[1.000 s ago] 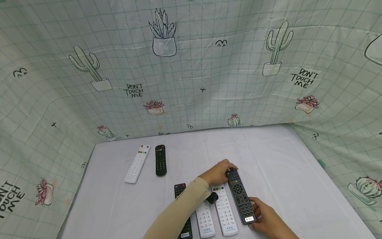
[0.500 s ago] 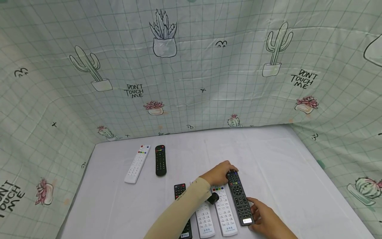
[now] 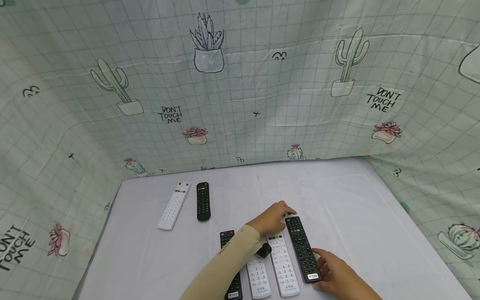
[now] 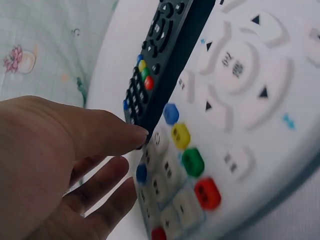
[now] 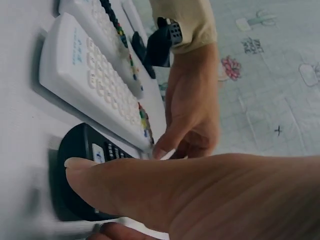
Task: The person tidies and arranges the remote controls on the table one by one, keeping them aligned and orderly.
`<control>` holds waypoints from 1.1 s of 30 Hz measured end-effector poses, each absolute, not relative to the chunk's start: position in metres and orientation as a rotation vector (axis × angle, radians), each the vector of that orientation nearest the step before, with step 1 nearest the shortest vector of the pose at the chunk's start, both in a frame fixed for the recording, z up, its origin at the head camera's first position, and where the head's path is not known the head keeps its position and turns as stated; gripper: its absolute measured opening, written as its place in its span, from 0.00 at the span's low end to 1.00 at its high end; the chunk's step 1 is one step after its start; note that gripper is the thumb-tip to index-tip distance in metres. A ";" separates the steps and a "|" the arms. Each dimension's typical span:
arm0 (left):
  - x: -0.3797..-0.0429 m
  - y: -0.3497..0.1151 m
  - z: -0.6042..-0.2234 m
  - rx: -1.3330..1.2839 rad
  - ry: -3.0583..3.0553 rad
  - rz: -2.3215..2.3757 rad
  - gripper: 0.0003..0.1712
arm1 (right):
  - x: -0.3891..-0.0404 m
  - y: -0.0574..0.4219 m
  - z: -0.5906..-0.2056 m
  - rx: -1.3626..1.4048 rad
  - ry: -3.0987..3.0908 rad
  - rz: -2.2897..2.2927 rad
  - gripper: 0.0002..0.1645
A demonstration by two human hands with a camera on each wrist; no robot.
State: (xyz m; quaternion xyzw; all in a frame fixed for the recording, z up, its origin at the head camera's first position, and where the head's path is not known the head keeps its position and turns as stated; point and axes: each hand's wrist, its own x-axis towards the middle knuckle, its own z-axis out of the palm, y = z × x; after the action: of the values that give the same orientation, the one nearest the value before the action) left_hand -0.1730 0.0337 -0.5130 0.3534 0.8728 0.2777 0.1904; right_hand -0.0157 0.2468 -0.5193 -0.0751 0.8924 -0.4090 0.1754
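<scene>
A black remote control lies slanted on the white table, to the right of two white remotes. My left hand is at its far end, fingers loosely spread. In the left wrist view the thumb tip is against or very near that end, and the other fingers grip nothing. By the near right corner is my right hand. Its thumb lies straight against the remote's near end in the right wrist view; its other fingers are mostly hidden. Beside the black remote lies a white remote control.
Another white remote and a black remote lie partly under my left forearm. Farther back left are a white remote and a black remote. A printed cloth rises around the table.
My left fingers have drawn slightly away from the black remote's far end, which they held before. The remote has shifted slightly toward me. My right hand stays by its near corner.
</scene>
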 end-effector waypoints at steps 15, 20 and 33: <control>-0.180 -0.042 -0.509 0.706 2.483 1.158 0.25 | -0.040 0.228 -0.483 -0.108 2.779 -0.959 0.44; -0.182 -0.072 -0.510 0.642 2.550 1.230 0.24 | -0.049 0.218 -0.479 -0.213 2.787 -0.994 0.42; -0.178 -0.136 -0.503 0.404 2.680 1.334 0.22 | -0.073 0.183 -0.467 -0.541 2.748 -1.047 0.37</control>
State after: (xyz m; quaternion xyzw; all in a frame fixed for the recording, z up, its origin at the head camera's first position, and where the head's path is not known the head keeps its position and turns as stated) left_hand -0.1776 -0.1361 -0.5032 0.1336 0.8855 0.4409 0.0605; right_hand -0.0730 0.1833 -0.4672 -0.1803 0.9164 -0.3492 0.0755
